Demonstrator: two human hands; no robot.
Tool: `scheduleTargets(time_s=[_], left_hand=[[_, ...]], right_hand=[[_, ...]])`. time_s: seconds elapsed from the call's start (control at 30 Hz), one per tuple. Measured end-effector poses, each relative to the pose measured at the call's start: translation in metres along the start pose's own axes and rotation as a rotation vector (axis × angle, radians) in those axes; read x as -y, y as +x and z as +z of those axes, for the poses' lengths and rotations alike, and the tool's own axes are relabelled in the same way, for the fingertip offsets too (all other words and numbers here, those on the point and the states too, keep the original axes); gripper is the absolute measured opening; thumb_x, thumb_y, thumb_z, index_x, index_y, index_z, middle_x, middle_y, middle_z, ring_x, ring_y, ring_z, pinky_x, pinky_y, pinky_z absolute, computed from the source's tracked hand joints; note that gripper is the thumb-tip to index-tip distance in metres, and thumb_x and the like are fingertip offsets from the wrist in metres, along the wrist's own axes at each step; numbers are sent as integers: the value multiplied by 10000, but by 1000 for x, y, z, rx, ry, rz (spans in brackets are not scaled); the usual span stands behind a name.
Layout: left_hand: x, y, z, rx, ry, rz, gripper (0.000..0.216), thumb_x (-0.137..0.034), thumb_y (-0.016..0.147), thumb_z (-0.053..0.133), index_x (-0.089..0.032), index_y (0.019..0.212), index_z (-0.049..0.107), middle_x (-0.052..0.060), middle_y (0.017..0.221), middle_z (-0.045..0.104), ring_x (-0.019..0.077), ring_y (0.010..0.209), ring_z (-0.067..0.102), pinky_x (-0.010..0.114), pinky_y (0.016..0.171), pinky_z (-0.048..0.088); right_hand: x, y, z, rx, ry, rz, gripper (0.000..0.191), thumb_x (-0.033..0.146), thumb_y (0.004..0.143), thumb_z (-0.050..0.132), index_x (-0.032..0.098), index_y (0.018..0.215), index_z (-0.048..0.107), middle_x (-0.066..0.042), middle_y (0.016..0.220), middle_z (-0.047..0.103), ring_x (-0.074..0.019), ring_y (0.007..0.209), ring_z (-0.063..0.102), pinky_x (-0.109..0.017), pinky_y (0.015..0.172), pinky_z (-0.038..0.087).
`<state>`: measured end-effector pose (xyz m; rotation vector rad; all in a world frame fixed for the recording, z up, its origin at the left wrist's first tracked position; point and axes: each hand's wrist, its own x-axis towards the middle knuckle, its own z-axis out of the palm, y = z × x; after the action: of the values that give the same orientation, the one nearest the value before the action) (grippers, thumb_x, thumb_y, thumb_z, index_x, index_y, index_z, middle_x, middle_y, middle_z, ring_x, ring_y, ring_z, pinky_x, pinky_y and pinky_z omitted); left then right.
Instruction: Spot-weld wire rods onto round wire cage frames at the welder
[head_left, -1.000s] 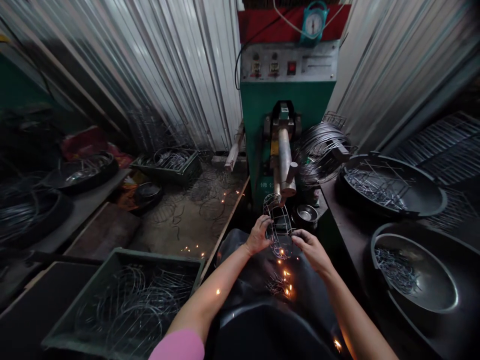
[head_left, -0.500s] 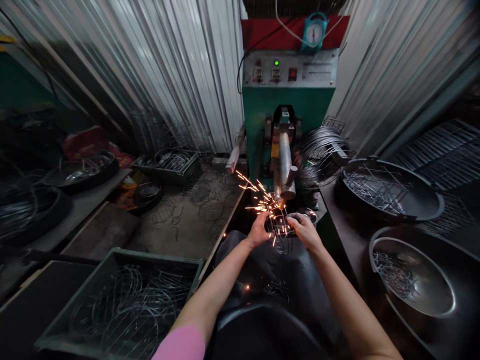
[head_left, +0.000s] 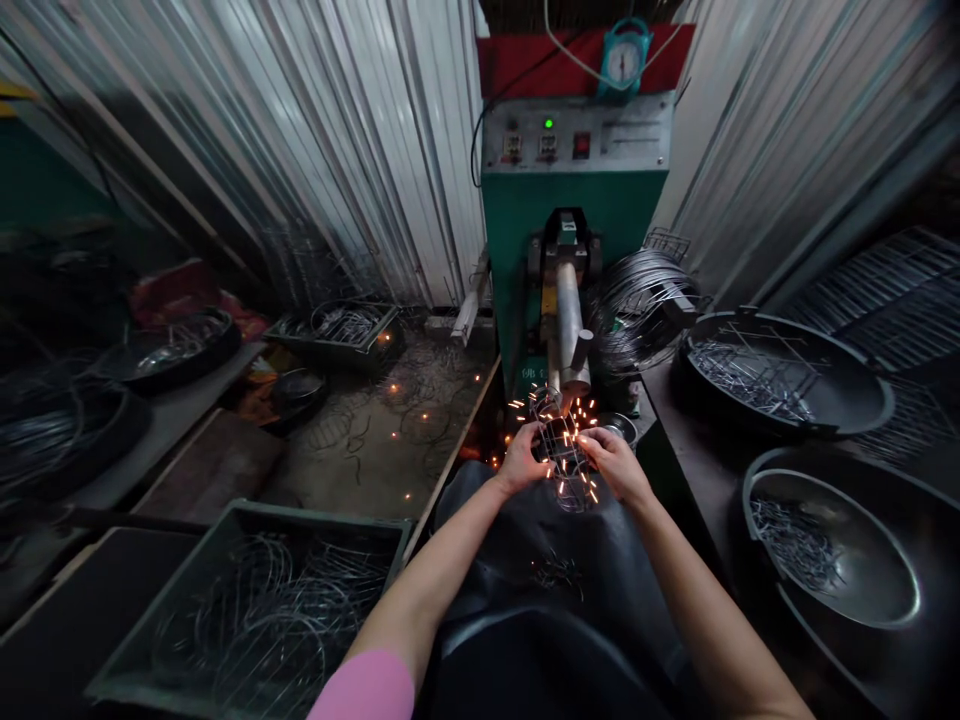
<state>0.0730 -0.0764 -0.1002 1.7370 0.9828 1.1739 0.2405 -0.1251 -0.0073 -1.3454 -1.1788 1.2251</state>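
A small wire cage [head_left: 564, 455] is held up against the tip of the welding arm [head_left: 568, 320] of a green spot-welding machine [head_left: 574, 200]. My left hand [head_left: 523, 458] grips the cage's left side, fingers curled round the wires. On the cage's right side, my right hand [head_left: 615, 462] is closed on it too. Orange sparks fly out around the cage and hands. A dark apron [head_left: 540, 580] covers my lap below, with a few loose wire bits on it.
A green crate of wire rings [head_left: 247, 610] sits at lower left. Two dark basins of short wire pieces [head_left: 832, 545] [head_left: 780, 370] stand on the right. A coil of wire [head_left: 637, 300] hangs beside the machine. Another crate [head_left: 341, 325] and scattered wire lie on the floor at left.
The cage was pushed up from my lap to the welding tip. Sparks burst out to the left, then thinned to a scatter around the cage and on the floor.
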Motion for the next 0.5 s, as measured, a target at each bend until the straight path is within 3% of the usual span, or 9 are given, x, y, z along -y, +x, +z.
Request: scheduleTargets(time_s=[0.1,0.23,0.5], left_hand=[[4,-5,1,-37,58,4,681,-202,545,754,-166,1161,466,102,1157,515,253,1105,512,445,987,408],[7,-6,3,-27,53,-8,700,-229,547,763,-168,1176,464,103,1167,507,254,1127,494,441,996,387],[0,0,0,-57,52,-24,712,-277,546,782,-174,1178,471,103,1172,509,254,1129,489,432,1003,370]], right_hand=[[-9,-17,-6,46,28,27,309,451,663,667,182,810,623,-13,744,618,-137,652,527,-265,621,414],[-24,-36,-13,65,-28,54,271,436,690,650,177,767,622,0,700,605,-137,640,526,-267,630,416],[-33,-28,-16,36,-95,18,306,453,698,642,185,847,657,-27,817,655,-174,754,567,-288,702,432]])
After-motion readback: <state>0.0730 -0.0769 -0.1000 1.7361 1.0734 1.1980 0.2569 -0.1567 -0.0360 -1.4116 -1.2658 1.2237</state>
